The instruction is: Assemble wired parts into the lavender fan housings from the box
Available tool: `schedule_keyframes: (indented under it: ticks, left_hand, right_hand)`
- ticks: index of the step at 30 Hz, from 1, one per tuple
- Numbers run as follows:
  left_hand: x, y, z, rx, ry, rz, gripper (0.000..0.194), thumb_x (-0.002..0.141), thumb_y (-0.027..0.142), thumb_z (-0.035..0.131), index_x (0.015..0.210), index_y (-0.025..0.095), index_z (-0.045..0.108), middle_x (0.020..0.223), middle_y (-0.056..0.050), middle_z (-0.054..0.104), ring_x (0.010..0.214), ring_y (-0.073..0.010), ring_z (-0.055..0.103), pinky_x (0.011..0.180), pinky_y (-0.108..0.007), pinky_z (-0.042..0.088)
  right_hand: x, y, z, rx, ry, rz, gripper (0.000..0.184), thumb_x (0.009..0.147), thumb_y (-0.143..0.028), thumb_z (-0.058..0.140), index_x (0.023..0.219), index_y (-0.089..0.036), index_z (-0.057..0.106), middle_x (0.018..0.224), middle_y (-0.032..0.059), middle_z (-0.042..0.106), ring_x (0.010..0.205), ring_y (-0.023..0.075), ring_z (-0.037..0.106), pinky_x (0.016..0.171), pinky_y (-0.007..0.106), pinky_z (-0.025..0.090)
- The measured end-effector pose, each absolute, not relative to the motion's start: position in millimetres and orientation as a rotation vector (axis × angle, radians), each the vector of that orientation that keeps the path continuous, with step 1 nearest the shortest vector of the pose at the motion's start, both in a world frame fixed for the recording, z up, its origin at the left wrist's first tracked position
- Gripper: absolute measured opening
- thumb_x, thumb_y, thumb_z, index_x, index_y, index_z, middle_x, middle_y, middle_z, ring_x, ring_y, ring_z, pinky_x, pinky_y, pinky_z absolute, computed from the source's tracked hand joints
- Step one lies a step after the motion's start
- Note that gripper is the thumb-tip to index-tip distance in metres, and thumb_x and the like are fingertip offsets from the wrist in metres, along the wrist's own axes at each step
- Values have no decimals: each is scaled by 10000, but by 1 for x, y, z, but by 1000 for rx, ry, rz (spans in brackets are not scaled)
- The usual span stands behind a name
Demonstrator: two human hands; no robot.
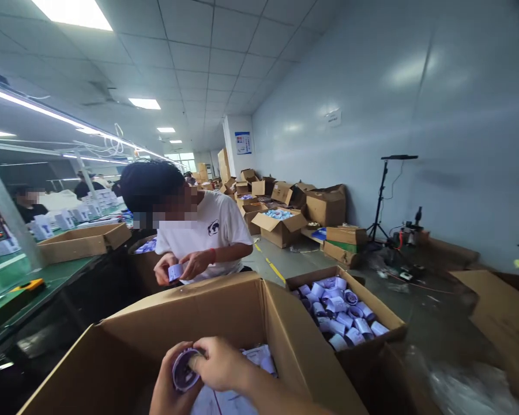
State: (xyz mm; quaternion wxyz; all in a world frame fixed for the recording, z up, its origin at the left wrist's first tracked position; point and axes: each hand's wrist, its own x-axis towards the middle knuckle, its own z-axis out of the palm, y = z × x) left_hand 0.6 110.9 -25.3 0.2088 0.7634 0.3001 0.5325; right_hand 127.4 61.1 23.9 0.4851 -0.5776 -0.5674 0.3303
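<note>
A short round purple-white cup-like part (185,377) is held over a large open cardboard box (190,311), its hollow mouth facing me. My left hand (168,380) wraps round its outside from the left. At its right rim, my right hand (218,363) pinches, with the thumb or a finger reaching into the opening; whether it holds anything small there is hidden. Below my hands, inside the box, lie white printed sheets or wrapped pieces (262,358), partly covered by my right forearm.
Across the box a co-worker in a white shirt (199,230) handles a similar part (175,272). Another carton (391,329) full of such parts stands to the right. A green workbench (64,276) runs along the left; a black tripod stand (378,202) is near the wall.
</note>
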Motion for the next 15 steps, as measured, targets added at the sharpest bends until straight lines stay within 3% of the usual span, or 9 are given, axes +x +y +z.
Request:
schedule_keyframes:
  ticks: [3, 5, 9, 11, 13, 15]
  left_hand:
    - [-1, 114, -35, 2080, 754, 1367, 582, 640, 343, 741, 1169, 268, 513, 1192, -87, 598, 995, -273, 636, 789, -417, 587]
    - [-5, 121, -39, 2040, 804, 1349, 593, 661, 376, 722, 1200, 276, 496, 1247, -92, 550, 1021, -277, 623, 759, -419, 596]
    - [-12, 138, -37, 2089, 1055, 1271, 442, 672, 436, 668, 1047, 215, 593, 998, -90, 625, 931, -296, 633, 671, -431, 591]
    - [-13, 141, -39, 2225, 1099, 1034, 285, 676, 369, 654, 907, 205, 628, 890, -77, 650, 870, -282, 644, 754, -455, 561]
    - [-11, 138, -48, 2291, 1106, 622, 162, 703, 249, 619, 859, 206, 632, 884, -56, 655, 878, -251, 646, 812, -429, 533]
    - [-8, 127, -69, 2232, 1133, 420, 135, 673, 156, 652, 797, 204, 633, 755, -5, 644, 748, -205, 650, 732, -371, 545]
  right_hand:
    - [156, 50, 31, -1526, -1346, 678, 226, 703, -127, 522, 691, -200, 736, 687, 26, 740, 621, 156, 631, 500, 196, 359]
    - [193, 38, 36, -1620, -1270, 595, 238, 687, -103, 504, 643, -189, 721, 632, 18, 723, 576, 150, 608, 500, 200, 357]
    - [292, 7, 53, -1816, -1055, 408, 248, 725, -148, 471, 611, -163, 690, 538, 26, 660, 543, 177, 578, 533, 245, 384]
    - [333, -6, 63, -1907, -946, 295, 238, 732, -166, 466, 631, -145, 681, 521, 55, 634, 572, 209, 581, 571, 285, 400]
    - [355, -9, 68, -1948, -886, 213, 244, 762, -214, 467, 774, -125, 693, 588, 76, 653, 640, 228, 597, 623, 312, 416]
    - [354, -2, 68, -1932, -904, 187, 278, 794, -274, 472, 867, -110, 685, 663, 84, 674, 671, 222, 604, 640, 312, 426]
